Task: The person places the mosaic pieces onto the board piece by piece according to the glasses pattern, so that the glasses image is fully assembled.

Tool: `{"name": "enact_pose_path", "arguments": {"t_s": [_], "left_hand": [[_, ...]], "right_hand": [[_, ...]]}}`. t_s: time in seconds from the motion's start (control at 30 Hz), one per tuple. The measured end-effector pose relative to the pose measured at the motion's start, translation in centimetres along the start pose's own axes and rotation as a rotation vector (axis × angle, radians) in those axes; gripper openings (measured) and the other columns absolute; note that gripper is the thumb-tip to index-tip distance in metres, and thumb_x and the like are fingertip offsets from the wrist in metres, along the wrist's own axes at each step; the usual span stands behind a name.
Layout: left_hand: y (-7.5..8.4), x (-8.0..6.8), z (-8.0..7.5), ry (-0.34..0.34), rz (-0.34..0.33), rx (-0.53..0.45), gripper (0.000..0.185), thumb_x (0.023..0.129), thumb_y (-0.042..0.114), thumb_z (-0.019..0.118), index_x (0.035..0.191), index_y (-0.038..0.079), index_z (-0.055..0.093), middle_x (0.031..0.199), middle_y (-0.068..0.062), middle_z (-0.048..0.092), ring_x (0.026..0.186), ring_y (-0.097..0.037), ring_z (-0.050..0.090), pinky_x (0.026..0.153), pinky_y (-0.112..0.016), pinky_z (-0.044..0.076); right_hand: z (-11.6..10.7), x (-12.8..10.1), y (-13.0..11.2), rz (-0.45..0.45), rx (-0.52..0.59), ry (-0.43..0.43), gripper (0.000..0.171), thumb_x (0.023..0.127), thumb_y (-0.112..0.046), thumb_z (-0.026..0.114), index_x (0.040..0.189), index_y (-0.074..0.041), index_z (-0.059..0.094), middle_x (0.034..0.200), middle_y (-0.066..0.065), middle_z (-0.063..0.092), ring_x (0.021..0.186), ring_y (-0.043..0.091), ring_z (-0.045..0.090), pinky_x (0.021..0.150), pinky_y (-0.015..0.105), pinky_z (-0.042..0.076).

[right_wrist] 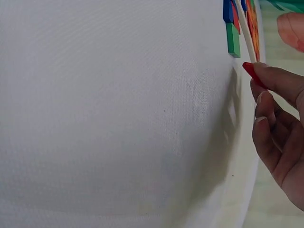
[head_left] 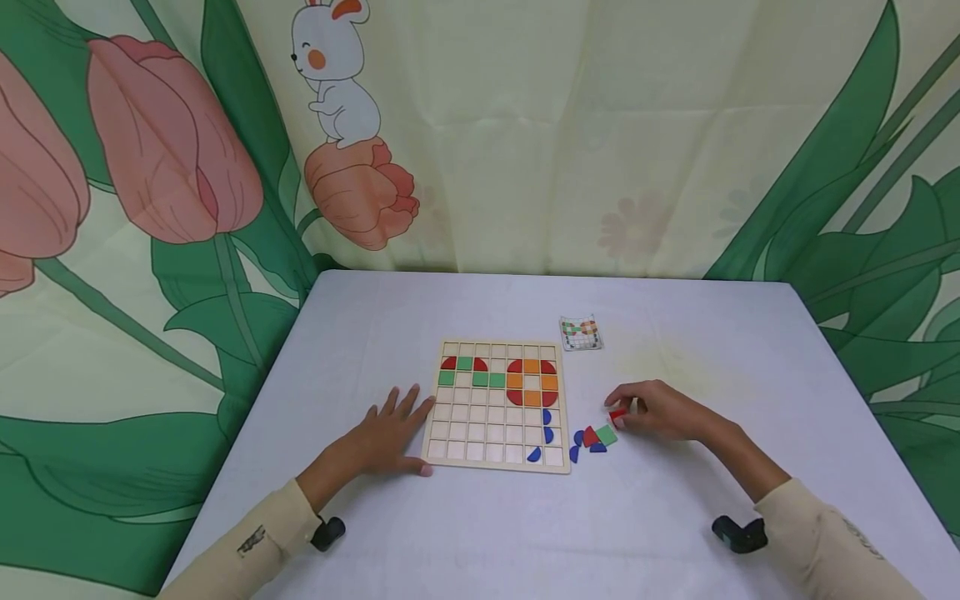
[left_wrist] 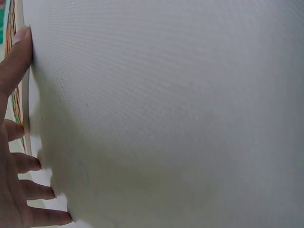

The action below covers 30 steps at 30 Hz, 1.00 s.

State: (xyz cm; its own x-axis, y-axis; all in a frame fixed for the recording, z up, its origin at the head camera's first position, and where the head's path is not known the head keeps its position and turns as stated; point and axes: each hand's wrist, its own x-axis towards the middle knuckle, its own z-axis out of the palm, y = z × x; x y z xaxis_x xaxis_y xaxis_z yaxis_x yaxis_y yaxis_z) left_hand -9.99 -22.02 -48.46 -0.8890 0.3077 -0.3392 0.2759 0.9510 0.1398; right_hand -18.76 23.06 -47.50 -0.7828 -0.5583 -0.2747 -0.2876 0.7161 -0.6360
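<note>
A: Head view status?
B: My right hand [head_left: 663, 411] pinches a red piece [head_left: 617, 414] just right of the wooden board [head_left: 498, 463]; orientation unclear. Left hand [head_left: 390, 433] flat, fingers spread, touching the board's left edge.

Open tabletop [head_left: 675, 517] all along the near edge and off to the far right. The wooden board [head_left: 497, 461] sits mid-table, the left hand [head_left: 390, 433] flat against its left edge. To its right, loose pieces [head_left: 592, 439] crowd the gap before the right hand [head_left: 660, 412]. A small card [head_left: 581, 333] lies behind.
</note>
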Motion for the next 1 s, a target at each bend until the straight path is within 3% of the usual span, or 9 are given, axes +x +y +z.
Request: {"name": "enact_pose_path", "arguments": {"t_s": [0.1,0.27,0.5,0.8,1.0], "left_hand": [[0.0,0.0,0.0,-0.002,-0.006,0.001,0.110,0.076,0.067,0.075,0.161,0.020,0.024,0.168,-0.017,0.016,0.151,-0.050,0.015,0.110,-0.071,0.031],[0.0,0.0,0.0,-0.011,-0.018,-0.007,0.111,0.075,0.066,0.076,0.161,0.020,0.023,0.168,-0.016,0.015,0.152,-0.050,0.014,0.110,-0.071,0.030],[0.1,0.0,0.0,-0.005,-0.017,-0.005,0.111,0.075,0.066,0.076,0.161,0.019,0.024,0.168,-0.017,0.016,0.152,-0.050,0.014,0.110,-0.071,0.030],[0.1,-0.2,0.0,0.005,-0.011,-0.010,0.110,0.076,0.067,0.075,0.161,0.019,0.025,0.168,-0.017,0.016,0.152,-0.050,0.014,0.110,-0.072,0.030],[0.1,-0.2,0.0,0.008,-0.005,-0.004,0.109,0.076,0.067,0.075,0.161,0.019,0.025,0.168,-0.017,0.016,0.151,-0.050,0.015,0.110,-0.071,0.030]], "right_hand": [[0.0,0.2,-0.3,-0.001,0.009,-0.005,0.032,0.091,-0.013,0.074,0.123,-0.013,0.071,0.100,-0.002,0.067,0.080,0.016,0.054,0.064,0.021,0.050],[0.3,0.7,-1.1,-0.028,0.051,-0.015,0.029,0.092,-0.014,0.072,0.120,-0.013,0.072,0.108,0.000,0.070,0.085,0.016,0.056,0.068,0.023,0.052],[1.0,1.9,-2.4,-0.060,0.121,-0.020,0.025,0.092,-0.017,0.073,0.116,-0.012,0.071,0.092,-0.001,0.065,0.082,0.017,0.058,0.066,0.024,0.054],[2.2,4.2,-5.0,-0.117,0.157,-0.016,0.023,0.090,-0.022,0.077,0.111,-0.014,0.073,0.094,-0.001,0.065,0.077,0.018,0.055,0.060,0.024,0.051],[3.1,6.1,-6.7,-0.211,0.194,-0.079,0.023,0.094,-0.019,0.072,0.116,-0.012,0.071,0.098,0.000,0.064,0.073,0.015,0.056,0.062,0.023,0.050]]}}
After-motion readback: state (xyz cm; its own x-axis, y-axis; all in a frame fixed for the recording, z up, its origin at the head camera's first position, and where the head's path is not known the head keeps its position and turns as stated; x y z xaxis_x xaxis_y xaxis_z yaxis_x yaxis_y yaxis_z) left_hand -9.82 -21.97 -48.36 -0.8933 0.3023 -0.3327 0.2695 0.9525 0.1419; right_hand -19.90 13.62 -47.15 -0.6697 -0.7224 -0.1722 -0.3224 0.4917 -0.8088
